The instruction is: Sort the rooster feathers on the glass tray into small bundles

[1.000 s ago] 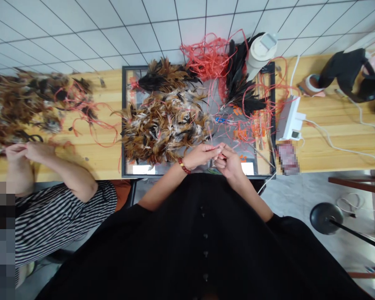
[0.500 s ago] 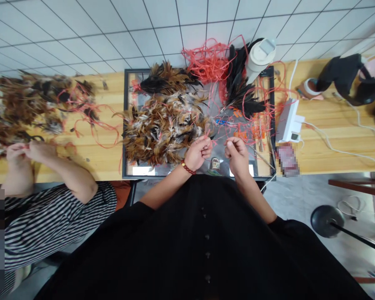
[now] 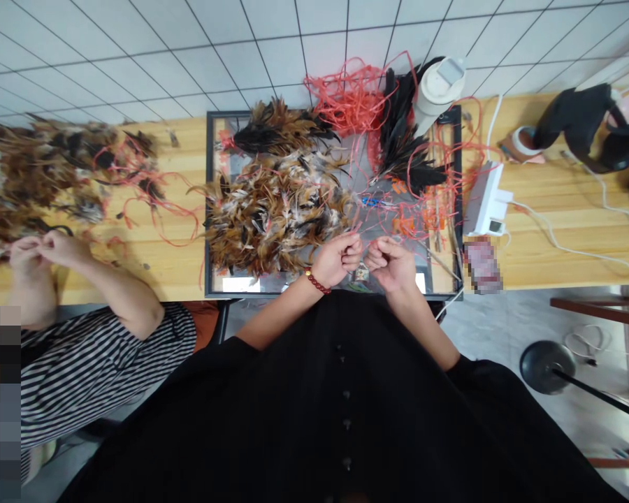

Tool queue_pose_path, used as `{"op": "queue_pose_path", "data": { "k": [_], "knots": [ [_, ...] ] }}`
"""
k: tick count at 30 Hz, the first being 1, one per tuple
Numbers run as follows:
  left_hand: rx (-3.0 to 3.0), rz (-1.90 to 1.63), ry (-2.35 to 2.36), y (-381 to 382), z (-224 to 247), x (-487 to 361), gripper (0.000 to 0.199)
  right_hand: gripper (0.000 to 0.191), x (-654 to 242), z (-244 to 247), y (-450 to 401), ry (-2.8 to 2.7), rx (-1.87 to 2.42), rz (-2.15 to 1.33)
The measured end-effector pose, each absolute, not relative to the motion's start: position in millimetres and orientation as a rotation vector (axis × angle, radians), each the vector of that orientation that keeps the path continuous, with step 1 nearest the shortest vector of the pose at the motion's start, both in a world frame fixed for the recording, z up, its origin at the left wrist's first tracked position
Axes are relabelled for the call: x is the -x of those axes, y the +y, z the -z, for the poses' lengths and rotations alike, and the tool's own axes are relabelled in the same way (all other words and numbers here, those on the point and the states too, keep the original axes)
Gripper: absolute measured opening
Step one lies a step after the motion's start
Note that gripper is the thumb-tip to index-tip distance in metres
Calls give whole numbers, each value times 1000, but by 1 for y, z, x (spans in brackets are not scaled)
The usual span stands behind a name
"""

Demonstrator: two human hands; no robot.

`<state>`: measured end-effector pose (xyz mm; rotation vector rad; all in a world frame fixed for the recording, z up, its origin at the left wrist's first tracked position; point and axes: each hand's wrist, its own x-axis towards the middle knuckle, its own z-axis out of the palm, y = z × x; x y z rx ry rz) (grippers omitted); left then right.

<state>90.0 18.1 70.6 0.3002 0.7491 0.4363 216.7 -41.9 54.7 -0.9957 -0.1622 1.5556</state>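
My left hand (image 3: 339,260), with a dark red bead bracelet (image 3: 318,282) at the wrist, is closed in a pinch on a thin red string (image 3: 354,233) at its fingertips. Close beside it, my right hand (image 3: 391,264) is closed too, fingers curled in; what it pinches is too small to make out. Both are over the front of a black-framed glass tray (image 3: 207,209). A broad heap of brown and white feathers (image 3: 277,216) lies left of my hands. Beyond them are loose red strings and a small blue tool (image 3: 372,202).
Behind lie a brown-black feather bundle (image 3: 280,129), tangled red string (image 3: 346,101), black feathers (image 3: 414,164) and a white lidded cup (image 3: 439,91). A power strip (image 3: 483,199) stands right. At left, a co-worker's hands (image 3: 49,249) work beside more feathers (image 3: 47,161).
My right hand has moved left, close to my left hand, and its fingers have curled in more. My left hand has shifted slightly right. The feather heap stays put.
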Motion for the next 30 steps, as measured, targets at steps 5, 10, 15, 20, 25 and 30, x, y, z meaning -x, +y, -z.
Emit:
{"op": "queue_pose_path", "data": {
  "k": [5, 10, 15, 20, 25, 30],
  "knots": [
    [-332, -317, 786, 22, -71, -90, 35, 33, -219, -53, -44, 61, 865, -1695],
    [-345, -176, 721, 27, -67, -85, 23, 24, -219, -53, -42, 147, 929, -1760],
    [-539, -481, 811, 17, -62, -84, 26, 32, -218, -58, -44, -17, 1109, -1498],
    [-859, -650, 921, 10, -59, -81, 31, 47, -212, -65, -49, -291, 1245, -1414],
    [-988, -682, 895, 9, -57, -80, 35, 41, -206, -68, -46, -344, 1236, -1402],
    [-887, -633, 846, 7, -58, -84, 41, 40, -213, -75, -47, -181, 1012, -1538]
  ]
}}
